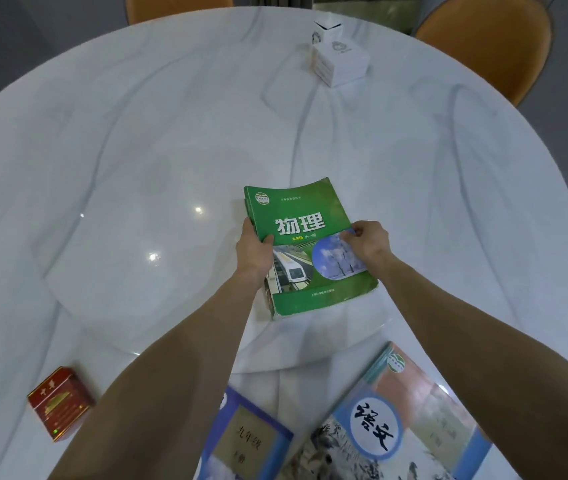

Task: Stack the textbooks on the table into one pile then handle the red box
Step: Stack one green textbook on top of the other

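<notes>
A green textbook (301, 216) lies near the middle of the round marble table (137, 133). My left hand (253, 249) grips its left edge, thumb on the cover. My right hand (367, 242) holds its right edge, fingers curled over the cover. Two more textbooks lie flat at the near edge: a blue one (244, 441), partly under my left forearm, and a larger pale one (397, 420) with a white circle to its right. The red box (59, 403) stands at the near left, apart from the books.
A stack of small white boxes (338, 55) sits at the far side of the table. Two orange chairs (487, 43) stand behind the table. A raised round turntable (158, 306) forms the table's middle; the green book's near corner overhangs its rim.
</notes>
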Motion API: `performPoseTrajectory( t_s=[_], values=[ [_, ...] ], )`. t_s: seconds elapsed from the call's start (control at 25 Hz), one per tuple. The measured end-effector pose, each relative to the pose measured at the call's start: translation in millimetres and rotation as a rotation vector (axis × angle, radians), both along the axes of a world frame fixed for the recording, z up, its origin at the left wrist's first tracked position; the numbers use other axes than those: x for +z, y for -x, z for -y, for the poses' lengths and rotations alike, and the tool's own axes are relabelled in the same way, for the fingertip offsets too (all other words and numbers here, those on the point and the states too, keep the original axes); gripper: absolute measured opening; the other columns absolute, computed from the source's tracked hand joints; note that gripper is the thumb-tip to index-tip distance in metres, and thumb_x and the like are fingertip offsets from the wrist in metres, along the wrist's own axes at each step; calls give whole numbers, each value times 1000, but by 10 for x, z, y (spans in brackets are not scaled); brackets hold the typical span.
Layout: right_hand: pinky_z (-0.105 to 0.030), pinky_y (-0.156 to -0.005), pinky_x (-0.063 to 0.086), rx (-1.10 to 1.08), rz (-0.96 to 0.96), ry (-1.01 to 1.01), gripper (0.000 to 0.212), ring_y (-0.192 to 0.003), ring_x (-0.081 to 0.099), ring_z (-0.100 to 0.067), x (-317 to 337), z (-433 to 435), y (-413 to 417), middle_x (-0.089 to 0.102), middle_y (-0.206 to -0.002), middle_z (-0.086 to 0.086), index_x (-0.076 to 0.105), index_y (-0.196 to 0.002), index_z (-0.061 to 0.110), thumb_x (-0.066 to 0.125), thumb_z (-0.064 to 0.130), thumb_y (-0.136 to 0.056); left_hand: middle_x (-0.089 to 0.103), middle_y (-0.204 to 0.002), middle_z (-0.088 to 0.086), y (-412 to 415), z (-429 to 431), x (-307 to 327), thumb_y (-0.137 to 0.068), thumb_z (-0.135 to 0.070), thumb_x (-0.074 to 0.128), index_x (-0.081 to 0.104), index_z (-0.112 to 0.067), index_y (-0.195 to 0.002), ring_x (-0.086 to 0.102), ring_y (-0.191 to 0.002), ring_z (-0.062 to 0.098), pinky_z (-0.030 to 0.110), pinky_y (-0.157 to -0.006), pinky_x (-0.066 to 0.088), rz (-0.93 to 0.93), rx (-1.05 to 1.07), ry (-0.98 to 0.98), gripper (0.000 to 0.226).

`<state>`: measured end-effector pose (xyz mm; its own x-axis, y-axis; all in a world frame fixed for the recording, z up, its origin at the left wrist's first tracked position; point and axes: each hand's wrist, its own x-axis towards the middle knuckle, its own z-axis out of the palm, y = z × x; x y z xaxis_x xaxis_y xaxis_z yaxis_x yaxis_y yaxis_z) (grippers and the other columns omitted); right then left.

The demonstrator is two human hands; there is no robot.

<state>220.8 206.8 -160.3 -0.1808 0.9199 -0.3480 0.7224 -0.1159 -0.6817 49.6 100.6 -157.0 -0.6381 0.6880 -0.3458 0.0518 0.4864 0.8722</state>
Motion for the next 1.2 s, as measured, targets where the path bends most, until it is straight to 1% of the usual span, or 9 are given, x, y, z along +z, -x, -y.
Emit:
performPoseTrajectory(
  t_s=[0.08,0.24,0.32,0.4,0.48,0.56,0.64,0.92,1.2],
  values=[
    [-26,-53,32,26,26,-36,24,-69,45,-24,-36,-4,18,52,-67,-11,59,-71,2,58,17,-89,61,-125,10,-1,-14,-27,-92,0,46,43,-13,-130,58,-103,23,29,-88,45,-52,-12,18,40],
    [-23,-50,34,51,83,-58,26,-67,46,-24,-57,-47,14,52,-62,-9,61,-71,0,56,18,-90,56,-126,18,13,-81,-31,-91,0,50,48,-4,-127,55,-114,32,42,-101,47,-194,-39,127,36],
    [-15,-41,31,64,117,-66,27,-65,45,-23,-64,-46,5,49,-59,-7,59,-66,5,56,18,-90,49,-126,21,30,-91,-42,-92,-6,50,50,-1,-124,48,-117,35,41,-101,44,-328,-74,240,32],
    [-14,-42,28,75,144,-77,23,-67,47,-24,-78,-42,3,53,-66,-10,63,-72,4,57,18,-89,44,-127,21,59,-85,-56,-94,-11,50,51,-1,-123,41,-119,36,40,-101,40,-416,-115,335,31],
    [-18,-46,35,72,143,-78,24,-68,50,-27,-94,-40,0,57,-70,-15,65,-77,-1,57,18,-88,43,-128,21,88,-83,-66,-94,-12,49,52,0,-122,43,-118,37,41,-105,40,-391,-130,334,31],
    [-27,-64,49,44,121,-81,24,-77,61,-34,-116,-52,-11,68,-79,-21,71,-87,-3,59,18,-87,42,-129,20,93,-80,-80,-94,-10,49,53,1,-121,47,-116,36,41,-105,42,-355,-127,293,30],
    [-31,-77,51,15,94,-91,23,-88,65,-36,-126,-60,-14,72,-89,-22,72,-91,-2,61,17,-86,41,-130,19,86,-83,-90,-95,-10,47,51,0,-122,47,-116,35,40,-105,43,-346,-125,283,29],
    [-31,-82,50,-37,76,-82,19,-92,65,-35,-148,-85,4,73,-94,-21,72,-92,1,63,16,-85,37,-131,19,85,-133,-108,-98,-14,40,47,1,-125,38,-121,34,40,-103,38,-355,-149,351,31],
    [-24,-69,46,7,111,-88,19,-88,65,-35,-132,-73,13,72,-92,-22,71,-91,-1,62,15,-86,37,-131,21,17,-150,-115,-98,-14,39,47,3,-122,39,-120,35,39,-100,39,-397,-137,411,31]
  ],
)
